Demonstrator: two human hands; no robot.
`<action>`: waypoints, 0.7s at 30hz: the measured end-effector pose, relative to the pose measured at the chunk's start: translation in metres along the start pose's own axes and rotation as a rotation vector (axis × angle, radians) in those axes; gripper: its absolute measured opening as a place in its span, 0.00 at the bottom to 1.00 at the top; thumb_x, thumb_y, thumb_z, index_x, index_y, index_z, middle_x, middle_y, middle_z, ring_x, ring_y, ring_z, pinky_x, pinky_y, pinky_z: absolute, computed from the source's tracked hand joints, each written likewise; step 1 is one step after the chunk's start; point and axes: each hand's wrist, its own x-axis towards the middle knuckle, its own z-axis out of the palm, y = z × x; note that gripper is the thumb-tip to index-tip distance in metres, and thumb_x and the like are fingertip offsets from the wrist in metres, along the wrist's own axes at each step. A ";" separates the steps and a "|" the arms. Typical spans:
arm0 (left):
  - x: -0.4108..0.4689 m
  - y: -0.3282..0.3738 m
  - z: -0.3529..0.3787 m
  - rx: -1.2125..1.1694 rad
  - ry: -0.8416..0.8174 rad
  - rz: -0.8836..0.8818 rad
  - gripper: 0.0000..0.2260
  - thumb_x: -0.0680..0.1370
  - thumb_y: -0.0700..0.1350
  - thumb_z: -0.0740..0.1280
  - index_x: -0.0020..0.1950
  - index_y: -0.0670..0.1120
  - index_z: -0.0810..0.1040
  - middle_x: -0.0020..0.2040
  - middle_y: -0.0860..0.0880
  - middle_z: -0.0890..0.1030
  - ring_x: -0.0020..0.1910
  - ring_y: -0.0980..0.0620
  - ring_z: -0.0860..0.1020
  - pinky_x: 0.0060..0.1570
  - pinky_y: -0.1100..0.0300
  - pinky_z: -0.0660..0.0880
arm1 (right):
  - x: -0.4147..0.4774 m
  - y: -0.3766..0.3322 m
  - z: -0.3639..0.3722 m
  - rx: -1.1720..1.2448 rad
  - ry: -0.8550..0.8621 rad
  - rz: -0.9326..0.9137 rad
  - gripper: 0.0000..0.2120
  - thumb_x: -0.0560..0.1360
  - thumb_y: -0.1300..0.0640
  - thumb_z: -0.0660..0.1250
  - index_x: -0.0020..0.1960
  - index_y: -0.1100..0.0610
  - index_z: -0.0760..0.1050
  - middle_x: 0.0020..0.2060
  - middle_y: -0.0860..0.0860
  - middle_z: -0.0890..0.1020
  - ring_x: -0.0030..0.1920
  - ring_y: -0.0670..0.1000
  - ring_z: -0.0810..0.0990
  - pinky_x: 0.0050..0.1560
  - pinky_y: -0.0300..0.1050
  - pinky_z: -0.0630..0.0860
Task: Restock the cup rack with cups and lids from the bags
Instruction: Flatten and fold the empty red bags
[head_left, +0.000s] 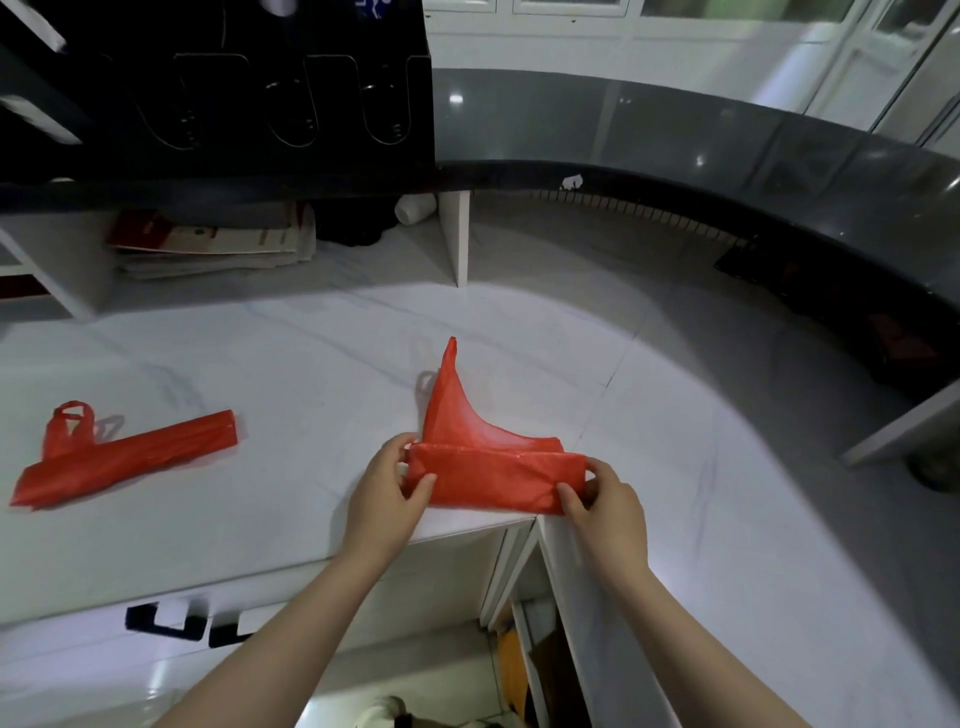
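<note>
Our left hand (387, 493) and right hand (605, 506) pinch opposite ends of the folded red bag (493, 478), fingers curled; 2nd red bag (124, 457) lies at 9 o'clock on counter (291, 374).

The black cup rack (291, 104) runs off the top and left edges, its slots too dark to tell what they hold. Beneath the ledge (208, 189) at the far edge of the counter (291, 353), a paper stack (213, 244) is half hidden, its print unreadable. The left hand (382, 499) and right hand (608, 506) pinch the folded red bag (493, 480), fingers partly behind it.
</note>
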 end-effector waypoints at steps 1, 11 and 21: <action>0.001 0.002 0.002 0.039 0.003 0.010 0.23 0.74 0.44 0.70 0.68 0.53 0.69 0.57 0.56 0.75 0.49 0.61 0.77 0.45 0.68 0.71 | 0.001 -0.001 0.001 -0.005 0.014 0.015 0.24 0.74 0.52 0.69 0.69 0.54 0.68 0.39 0.44 0.79 0.41 0.45 0.79 0.42 0.40 0.75; 0.004 0.003 0.010 0.811 -0.395 0.426 0.26 0.80 0.44 0.53 0.78 0.55 0.51 0.79 0.51 0.47 0.77 0.49 0.43 0.70 0.47 0.33 | -0.001 0.012 0.009 -0.605 -0.317 -0.509 0.29 0.79 0.36 0.46 0.76 0.40 0.40 0.76 0.43 0.39 0.77 0.49 0.38 0.74 0.51 0.39; -0.004 -0.010 0.002 0.927 -0.490 0.523 0.40 0.74 0.63 0.60 0.76 0.56 0.37 0.76 0.53 0.38 0.75 0.51 0.40 0.70 0.39 0.38 | -0.004 -0.001 0.005 -0.588 -0.248 -0.483 0.29 0.74 0.41 0.62 0.73 0.45 0.61 0.73 0.45 0.64 0.74 0.50 0.60 0.73 0.54 0.53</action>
